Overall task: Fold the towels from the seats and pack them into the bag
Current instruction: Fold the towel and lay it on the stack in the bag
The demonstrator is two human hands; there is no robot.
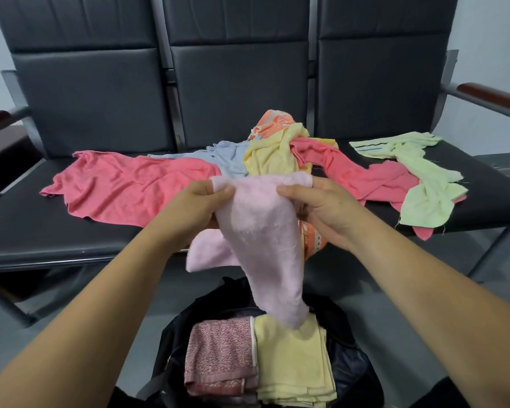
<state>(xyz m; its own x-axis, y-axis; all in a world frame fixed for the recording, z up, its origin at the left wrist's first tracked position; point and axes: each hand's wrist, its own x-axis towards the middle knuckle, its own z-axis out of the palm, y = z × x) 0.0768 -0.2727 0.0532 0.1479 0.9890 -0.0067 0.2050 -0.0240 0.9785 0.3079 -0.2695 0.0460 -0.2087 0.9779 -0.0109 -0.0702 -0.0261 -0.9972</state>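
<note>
- Left hand (pixel 199 201) and right hand (pixel 315 206): each pinches the top edge of the pink towel (pixel 262 240).
- Towel hangs over the open bag (pixel 351 369).

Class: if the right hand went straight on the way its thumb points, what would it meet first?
The right hand already pinches the pink towel; beyond that, probably the left hand, depth unclear.
</note>
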